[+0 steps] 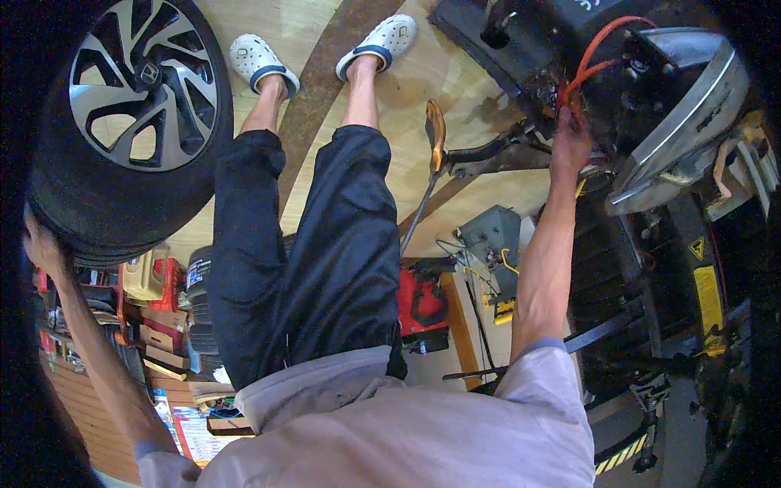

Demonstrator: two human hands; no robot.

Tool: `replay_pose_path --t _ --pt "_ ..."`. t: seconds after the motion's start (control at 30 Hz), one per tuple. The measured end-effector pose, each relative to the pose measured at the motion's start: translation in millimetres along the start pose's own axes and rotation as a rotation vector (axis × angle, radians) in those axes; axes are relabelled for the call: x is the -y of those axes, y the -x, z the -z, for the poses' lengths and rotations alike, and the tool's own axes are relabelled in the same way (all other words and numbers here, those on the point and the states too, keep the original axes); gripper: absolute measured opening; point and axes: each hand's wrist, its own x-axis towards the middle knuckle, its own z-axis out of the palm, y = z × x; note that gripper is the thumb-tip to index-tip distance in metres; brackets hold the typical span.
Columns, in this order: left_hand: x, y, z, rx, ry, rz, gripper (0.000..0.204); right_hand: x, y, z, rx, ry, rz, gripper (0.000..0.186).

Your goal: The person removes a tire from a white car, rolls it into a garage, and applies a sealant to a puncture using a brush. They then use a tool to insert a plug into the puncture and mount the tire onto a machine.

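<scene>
At the upper left is a car wheel [146,77], a black tyre on a silver-and-black alloy rim with twisted spokes. My left hand [42,244] is against the tyre's tread; its fingers are partly lost in the dark edge of the picture. On the right, my right arm stretches up to a dark machine. There my right hand [572,145] is closed around the end of a looping red hose [598,53]. What else may be inside that grip is hidden. A grey, curved metal-edged part [679,122] of the machine sits just right of this hand.
A lever with an orange-brown pad [436,134] juts from the machine near my legs. Behind me are a grey case [490,240], a red tool or machine [423,301], stacked tyres [200,301] and a yellowish container [145,275]. A brown strip crosses the floor beneath my shoes [378,46].
</scene>
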Motion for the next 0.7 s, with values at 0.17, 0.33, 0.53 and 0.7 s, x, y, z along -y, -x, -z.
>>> replay_pose_path --t 0.17,0.33,0.53,0.7 --pt "1 25 -1 -0.037 -0.229 0.0 0.052 29 0 -9 0.006 0.414 0.035 0.049" --pt "-17 19 -6 -0.121 -0.181 -0.065 0.051 21 -13 -25 0.073 0.473 0.171 0.052" --pt "-65 27 9 -0.193 -0.054 0.114 0.045 49 14 -33 0.031 0.643 0.045 0.046" --pt "-82 101 6 -0.081 -0.251 0.035 0.044 65 96 -22 0.187 0.396 0.135 0.047"
